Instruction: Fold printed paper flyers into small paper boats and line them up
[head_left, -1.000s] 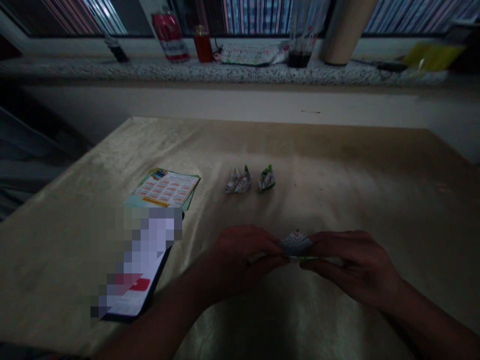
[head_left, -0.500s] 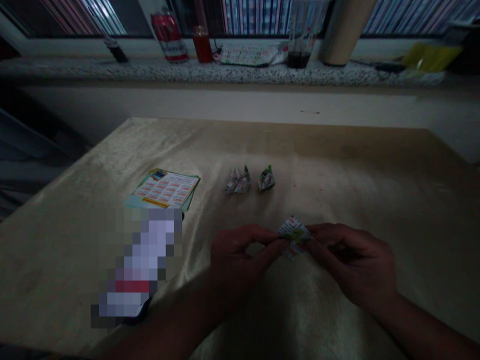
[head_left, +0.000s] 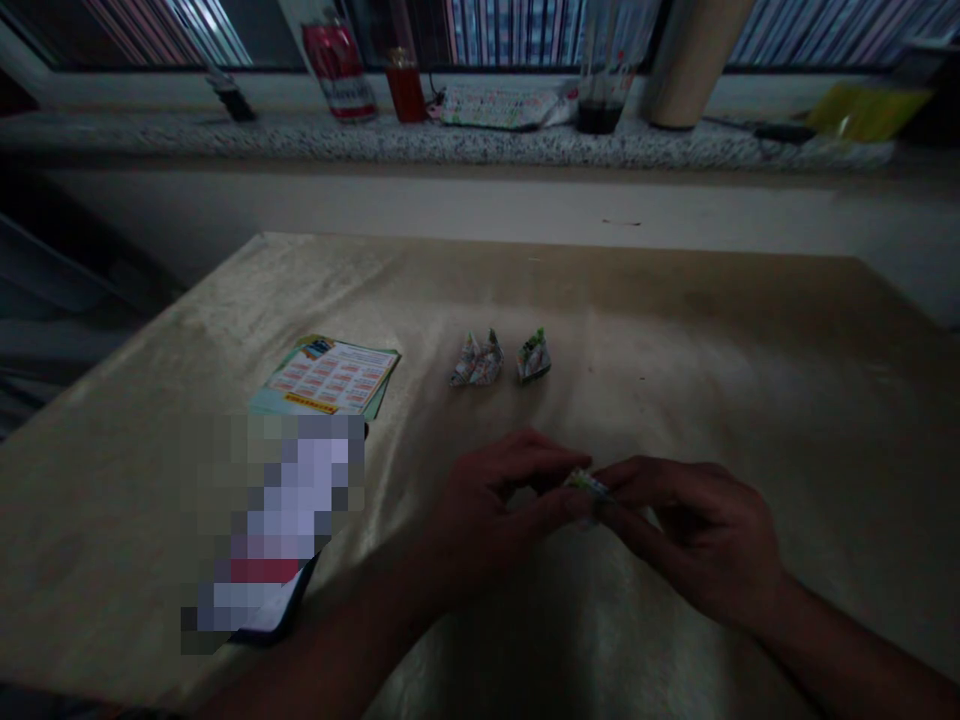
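Observation:
Between my two hands is a small folded piece of printed paper (head_left: 586,484), white with green, mostly covered by the fingers. My left hand (head_left: 517,490) pinches its left side with thumb and forefinger. At its right side, the thumb and fingers of my right hand (head_left: 697,520) close on it too. Beyond the hands stand two small folded paper figures, a wider one (head_left: 478,360) on the left and a narrower one (head_left: 534,357) on the right, slightly apart. Both have similar print.
A stack of printed sheets (head_left: 330,375) lies at the left, with a lit, pixelated phone (head_left: 281,530) nearer me. The table (head_left: 720,330) has a pale cover. Along the granite sill (head_left: 262,140) stand a red can (head_left: 339,70), a red jar (head_left: 406,88) and a cup of dark liquid (head_left: 600,110).
The paper has turned and tilted between my fingers, so less of its face shows. My left hand has shifted right and its fingers reach further over the paper.

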